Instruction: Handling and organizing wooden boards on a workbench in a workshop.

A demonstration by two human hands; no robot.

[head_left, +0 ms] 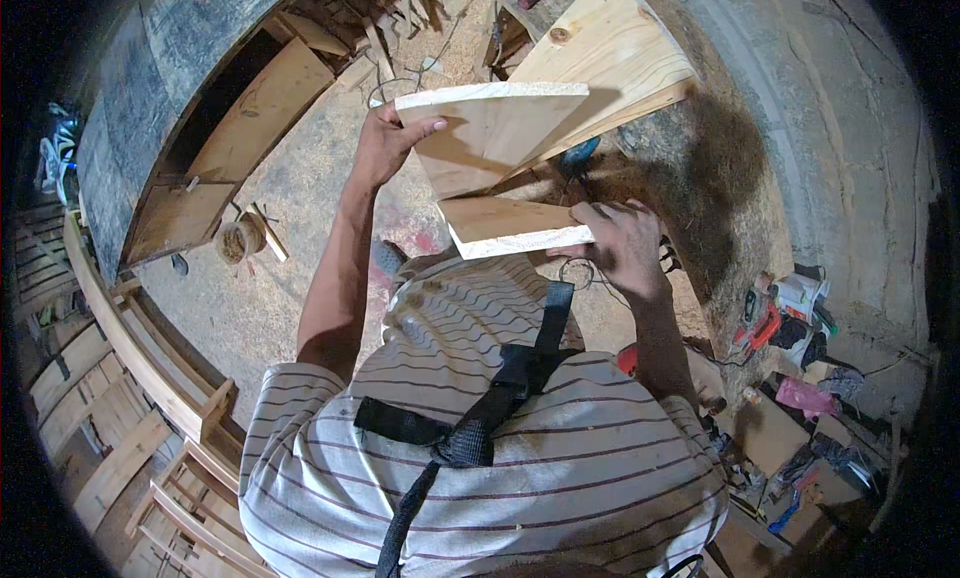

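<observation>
My left hand (388,146) is closed on the left end of a pale wooden board (490,128), thumb on its face and fingers mostly hidden behind it. This board tilts, with its light cut edge facing up. Nearer my body, my right hand (622,243) grips the right end of a second wooden board (505,218), whose whitish edge faces me. The two boards come close together at their lower left; I cannot tell whether they touch. Beyond them lies a wide knotty plank (610,53), partly hidden by the left-hand board.
A dark-topped wooden cabinet or bench (160,68) stands at the left, with a small round container (238,240) beside it. Wood scraps (410,8) and shavings litter the far floor. Tools and bags (790,313) are heaped at the right. Wooden frames (130,308) stand at lower left.
</observation>
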